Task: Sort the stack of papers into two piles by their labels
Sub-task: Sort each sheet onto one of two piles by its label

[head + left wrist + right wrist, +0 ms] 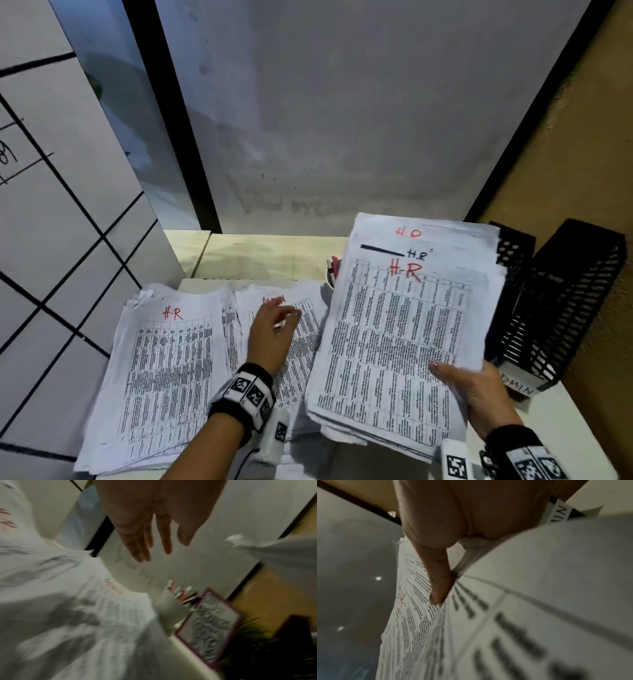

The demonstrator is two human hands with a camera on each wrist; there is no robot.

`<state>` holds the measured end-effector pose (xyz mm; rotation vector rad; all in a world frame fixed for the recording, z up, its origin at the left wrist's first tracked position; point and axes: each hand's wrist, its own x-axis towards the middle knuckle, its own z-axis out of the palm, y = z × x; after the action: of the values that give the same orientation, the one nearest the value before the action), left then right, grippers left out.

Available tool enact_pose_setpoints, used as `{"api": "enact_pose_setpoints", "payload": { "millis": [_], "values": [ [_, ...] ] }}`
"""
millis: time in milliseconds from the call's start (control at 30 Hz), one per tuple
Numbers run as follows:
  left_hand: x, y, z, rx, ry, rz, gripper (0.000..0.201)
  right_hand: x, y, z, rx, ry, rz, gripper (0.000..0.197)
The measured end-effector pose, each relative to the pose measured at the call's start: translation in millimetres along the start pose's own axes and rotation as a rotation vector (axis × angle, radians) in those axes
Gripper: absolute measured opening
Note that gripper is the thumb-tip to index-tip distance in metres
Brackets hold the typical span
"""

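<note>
My right hand (459, 380) grips the lower right edge of a thick stack of printed papers (397, 335), thumb on top, holding it tilted above the desk; the top sheet bears a red "H.R" label (406, 269). In the right wrist view the thumb (436, 582) presses on that stack (505, 615). On the desk at the left lies a pile topped with a red "H.R" sheet (164, 370). Beside it lies a second pile (301, 342) with a red label I cannot read for sure. My left hand (274, 325) hovers over this middle pile, fingers (142, 545) straight and holding nothing.
A black mesh file holder (561, 301) with a label reading "DMIN" (517, 387) stands at the right. A white cup with pens (332, 270) sits behind the papers. A framed card (211, 626) and a green plant (252, 630) show in the left wrist view.
</note>
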<state>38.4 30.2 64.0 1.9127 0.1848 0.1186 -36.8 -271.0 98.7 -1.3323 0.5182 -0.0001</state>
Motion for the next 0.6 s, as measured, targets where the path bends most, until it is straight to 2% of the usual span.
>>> {"api": "enact_pose_setpoints", "payload": {
  "millis": [67,100,167,233,400,600],
  "values": [
    [-9.8,27.0,6.1,-0.139,-0.074,-0.026,0.015,1.8,1.1,7.0,-0.031,-0.034,0.006,0.059],
    [-14.3,34.7,9.4,-0.19,-0.089,-0.056,0.02,3.8,2.7,8.5,-0.058,-0.044,0.011,0.074],
    [-23.1,44.8,13.6,-0.261,-0.028,-0.078,0.019,6.5,5.0,9.6,-0.082,-0.047,0.012,0.103],
    [-30.2,45.9,16.9,-0.312,0.051,-0.096,0.017,7.4,5.5,8.3,-0.066,-0.053,0.019,0.105],
    [-40.5,43.0,21.6,-0.317,0.07,-0.096,0.026,7.8,6.6,6.2,-0.104,-0.093,0.014,0.11],
    [-41.6,38.0,25.3,-0.316,0.14,-0.097,0.019,7.8,10.7,11.2,-0.122,-0.115,0.018,0.111]
  ]
}}
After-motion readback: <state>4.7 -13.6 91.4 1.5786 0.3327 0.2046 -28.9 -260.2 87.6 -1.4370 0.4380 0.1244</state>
